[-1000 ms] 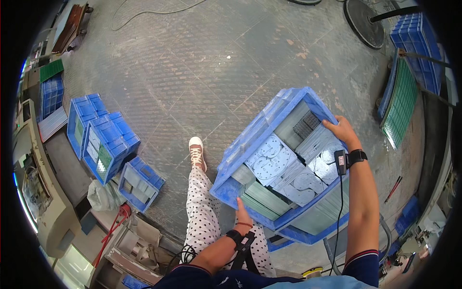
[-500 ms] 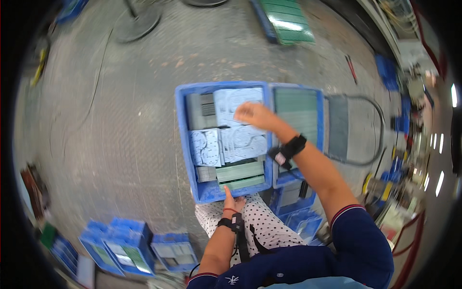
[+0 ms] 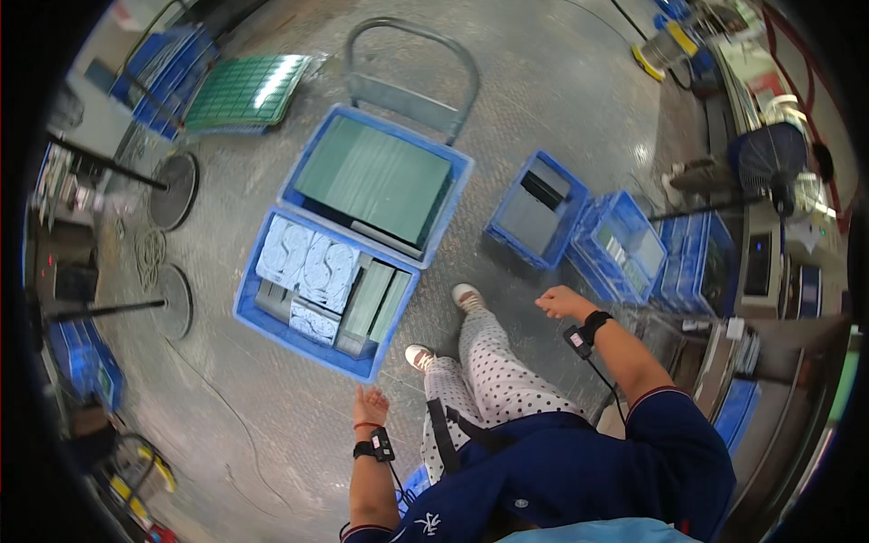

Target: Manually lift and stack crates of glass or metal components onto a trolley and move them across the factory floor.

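My left hand (image 3: 369, 406) hangs just below the near corner of a blue bin (image 3: 303, 342). Its fingers are stretched out, and it holds nothing. That bin carries stacks of pale blue patterned plates (image 3: 308, 262), grey blocks (image 3: 273, 297) and greenish-grey panels (image 3: 369, 299) on edge. Out to the right, my right hand (image 3: 563, 303) is empty, its fingers loosely bent and a little apart. Nearest to it is a blue crate (image 3: 617, 282). A second blue bin (image 3: 319, 206), packed with dark green panels (image 3: 376, 176), adjoins the first on its far side.
Behind the bins rises a trolley's grey curved handle (image 3: 412, 27). A blue bin with grey panels (image 3: 523, 210) stands right of centre. Fan stands with round bases (image 3: 174, 192) are at left. Green sheets (image 3: 246, 93) lie at far left, and a cable (image 3: 213, 394) crosses the floor.
My right hand has left the patterned plates and swung right. My left hand has come off the bin's near edge. The view has turned; I now stand upright, apart from the bins.
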Demonstrator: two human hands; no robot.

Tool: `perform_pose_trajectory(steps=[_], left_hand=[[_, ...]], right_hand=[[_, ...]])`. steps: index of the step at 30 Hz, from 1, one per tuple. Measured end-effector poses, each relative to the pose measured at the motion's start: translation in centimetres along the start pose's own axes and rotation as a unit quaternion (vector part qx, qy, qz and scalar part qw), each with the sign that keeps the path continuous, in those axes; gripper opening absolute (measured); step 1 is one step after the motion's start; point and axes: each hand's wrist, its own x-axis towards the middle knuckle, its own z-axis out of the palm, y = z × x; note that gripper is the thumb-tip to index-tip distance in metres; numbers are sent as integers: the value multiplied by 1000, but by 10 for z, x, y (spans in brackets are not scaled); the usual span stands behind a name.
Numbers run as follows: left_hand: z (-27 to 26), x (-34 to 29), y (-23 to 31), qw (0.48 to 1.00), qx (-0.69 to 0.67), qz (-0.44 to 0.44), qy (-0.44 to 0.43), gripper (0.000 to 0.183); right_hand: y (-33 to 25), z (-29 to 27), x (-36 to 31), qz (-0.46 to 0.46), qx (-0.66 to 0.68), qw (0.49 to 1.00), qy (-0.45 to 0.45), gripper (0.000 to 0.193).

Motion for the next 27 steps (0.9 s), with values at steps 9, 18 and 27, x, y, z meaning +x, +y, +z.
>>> perform_pose_trajectory(steps=[9,18,27], left_hand=[[173,-8,22,984,143,46,-99,38],[365,-27,-83,965,228,47,-117,31],[463,19,-134,953,236,-33,-185,26]], right_hand=[[145,-41,-52,94,221,967,89,36],[239,-129,-7,108,350,930,37,36],[276,-181,50,138,474,870,5,31]])
